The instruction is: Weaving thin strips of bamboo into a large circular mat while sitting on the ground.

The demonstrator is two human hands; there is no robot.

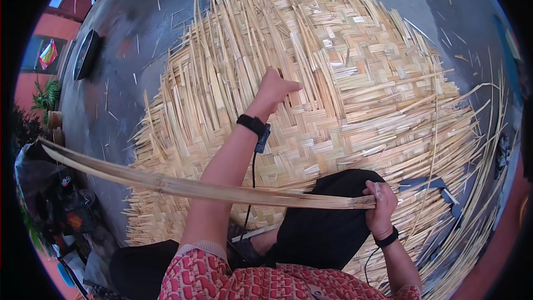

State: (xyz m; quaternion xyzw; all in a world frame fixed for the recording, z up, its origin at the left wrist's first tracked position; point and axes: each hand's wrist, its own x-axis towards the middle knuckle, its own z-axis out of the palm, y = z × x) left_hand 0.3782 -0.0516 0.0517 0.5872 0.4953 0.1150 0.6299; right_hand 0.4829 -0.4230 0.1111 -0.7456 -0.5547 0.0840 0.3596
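A large mat (311, 158) woven from flat, straw-coloured split reeds spreads across the ground in front of me. My left hand (273, 90) reaches out to its middle, thumb pointing right and fingers curled down around raised reed strips (252, 33) that run toward the far edge; the fingertips are partly hidden. Close to my bent knee, my right hand (382, 206) grips the end of a long split reed (222, 190). This reed crosses over my left forearm, its split far end sticking out to the left, clear of the mat.
Loose long reeds (488, 189) lie curved along the right side. A dark round basin (86, 54) and a potted plant (47, 97) stand at the left by a red wall. Small scraps litter the grey floor (130, 39). A cable (253, 169) hangs from my left wrist.
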